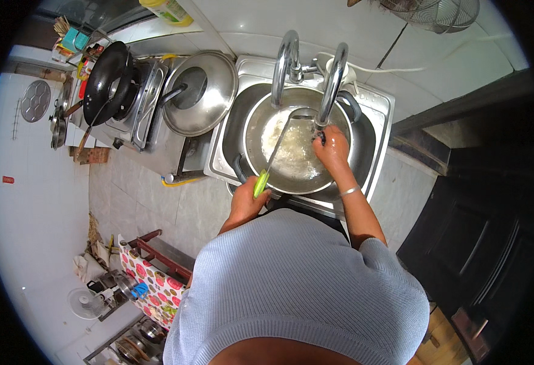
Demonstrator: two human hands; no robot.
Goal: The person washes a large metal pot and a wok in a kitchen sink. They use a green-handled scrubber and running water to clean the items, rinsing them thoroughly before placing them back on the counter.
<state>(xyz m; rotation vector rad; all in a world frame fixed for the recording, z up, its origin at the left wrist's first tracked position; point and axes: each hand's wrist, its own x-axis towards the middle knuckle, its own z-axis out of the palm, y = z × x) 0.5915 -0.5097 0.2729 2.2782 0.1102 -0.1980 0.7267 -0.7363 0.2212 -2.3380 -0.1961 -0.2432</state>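
Observation:
My left hand (247, 200) grips the bright green handle (261, 183) of a long metal cooking utensil (279, 145). Its shaft slants up across a wide metal pan (254, 137) standing in the steel sink (382, 137). The utensil's head (303, 114) lies near the pan's far side, partly behind a spout. Beneath the right-hand gooseneck spout (332, 86), my right hand (333, 148) is wet and closed around a small dark object (319, 137), mostly hidden by the fingers. Bubbly water (292, 148) covers the pan's bottom.
A second gooseneck spout (281, 68) arches over the pan's back. Left of the sink rest a large metal lid (221, 105) and a gas stove (150, 105) bearing a black wok (105, 82). A dark panelled door (472, 237) stands at right. Behind is a table with a floral cloth (150, 283).

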